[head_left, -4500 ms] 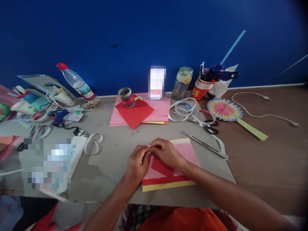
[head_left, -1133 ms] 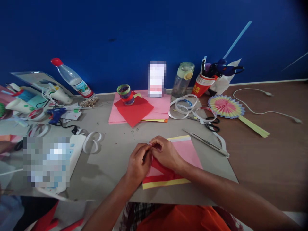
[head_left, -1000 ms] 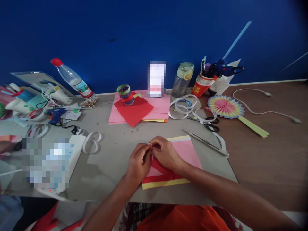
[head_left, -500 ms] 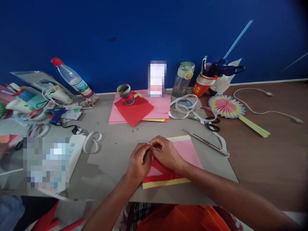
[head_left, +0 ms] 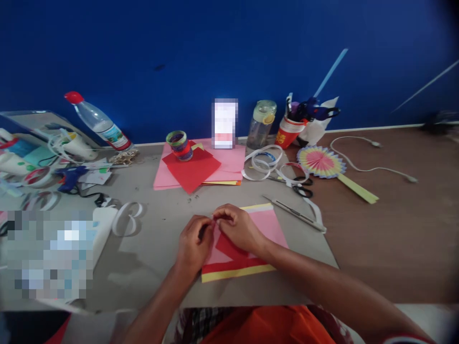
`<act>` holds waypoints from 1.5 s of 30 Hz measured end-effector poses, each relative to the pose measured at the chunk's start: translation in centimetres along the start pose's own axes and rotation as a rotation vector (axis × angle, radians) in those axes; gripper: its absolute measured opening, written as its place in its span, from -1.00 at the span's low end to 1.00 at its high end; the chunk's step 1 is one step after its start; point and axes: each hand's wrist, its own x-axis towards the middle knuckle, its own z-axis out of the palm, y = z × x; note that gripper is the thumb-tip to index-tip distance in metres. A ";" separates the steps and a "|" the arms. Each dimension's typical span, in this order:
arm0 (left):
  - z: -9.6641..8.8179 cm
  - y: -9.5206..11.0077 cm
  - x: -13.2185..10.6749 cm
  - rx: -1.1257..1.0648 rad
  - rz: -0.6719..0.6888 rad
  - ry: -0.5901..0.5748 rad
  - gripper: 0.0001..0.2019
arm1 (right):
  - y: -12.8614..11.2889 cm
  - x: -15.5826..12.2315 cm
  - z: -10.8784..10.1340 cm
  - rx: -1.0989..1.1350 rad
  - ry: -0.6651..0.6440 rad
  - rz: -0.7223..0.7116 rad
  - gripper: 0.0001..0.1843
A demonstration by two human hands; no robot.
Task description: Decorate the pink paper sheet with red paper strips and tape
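Note:
My left hand (head_left: 194,242) is closed in a pinch at the far left corner of a small paper stack. Close against it, my right hand (head_left: 239,230) is bent over the stack, thumb and forefinger pinched too. A bit of pink paper (head_left: 213,228) shows between the two sets of fingertips, and the fingers cover most of it. The stack has a pink sheet (head_left: 271,230) above, and red and yellow edges (head_left: 229,275) show along the near side. A red piece of paper (head_left: 229,246) lies partly under my right hand.
A craft knife (head_left: 294,213), black-handled scissors (head_left: 303,191) and white paper strips (head_left: 265,161) lie to the right. Behind are pink sheets (head_left: 229,162), a tape roll (head_left: 179,145) and a lit phone (head_left: 224,123). A paper fan (head_left: 321,161) is far right, a glue gun (head_left: 71,177) left.
The view has swung a little, so everything sits farther left. My fingertips have drawn slightly apart, and more of the red piece shows beneath my right hand.

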 end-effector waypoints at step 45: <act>-2.6 -0.1 4.7 -0.352 -0.425 0.399 -0.54 | 3.0 0.2 -8.4 0.506 0.263 0.179 -0.73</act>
